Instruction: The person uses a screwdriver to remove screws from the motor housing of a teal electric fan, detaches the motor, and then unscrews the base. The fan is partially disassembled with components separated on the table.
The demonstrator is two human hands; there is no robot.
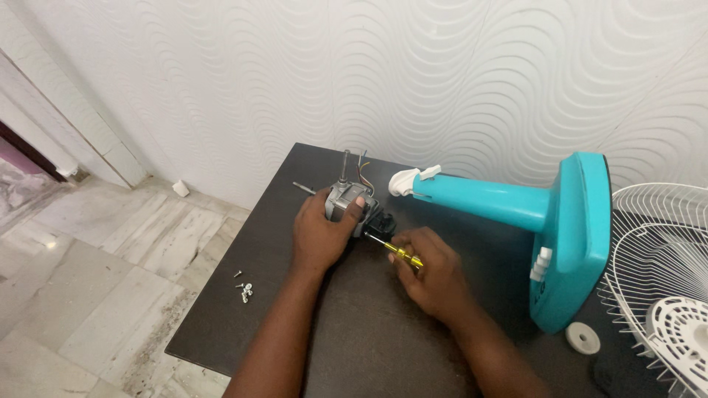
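Left grip: left hand [318, 237] closed over the motor [345, 200], thumb across its grey top, fingers wrapped on the near side.
Right grip: right hand [435, 271] closed round the screwdriver [392, 249] by its yellow handle; the shaft points left and up, tip at the motor's right side, by a black part there.
Motor: sits on the counter [369, 332] towards the far edge, shaft upright; coloured wires rise behind it. Contact point of the tip is hidden by the thumb and housing.
Loose rod: thin metal rod [303, 187] lying on the counter just left of the motor.
Screws: small cluster of screws [245, 290] near the counter's left edge, well apart from both hands.
Stand: teal fan stand [531, 221] lying on its side, right of the hands; white neck end close behind the motor, base towards the right.
Cap: white round cap [582, 337] on the counter below the base.
Grille: white wire grille [660, 273] at far right, partly out of view.
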